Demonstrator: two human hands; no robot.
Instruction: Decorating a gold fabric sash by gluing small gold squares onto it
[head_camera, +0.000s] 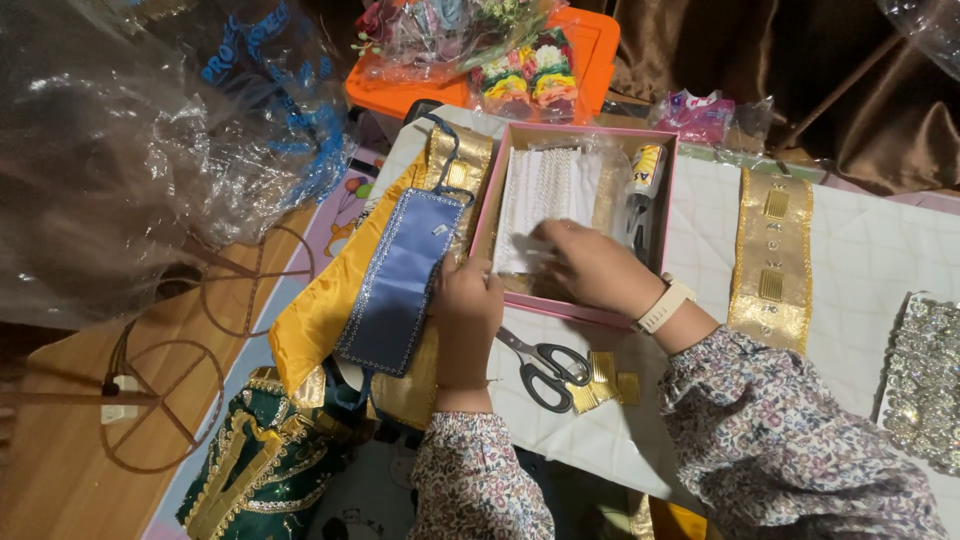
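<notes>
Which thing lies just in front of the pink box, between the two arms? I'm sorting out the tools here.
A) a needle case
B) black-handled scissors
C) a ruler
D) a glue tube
B: the black-handled scissors lie on the white table just below the near rim of the pink box, beside small gold pieces, between the left hand and right hand.

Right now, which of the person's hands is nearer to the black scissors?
Left. The left hand rests at the pink box's near edge, just beside the scissors. The right hand reaches inside the box, farther up from them.
</notes>
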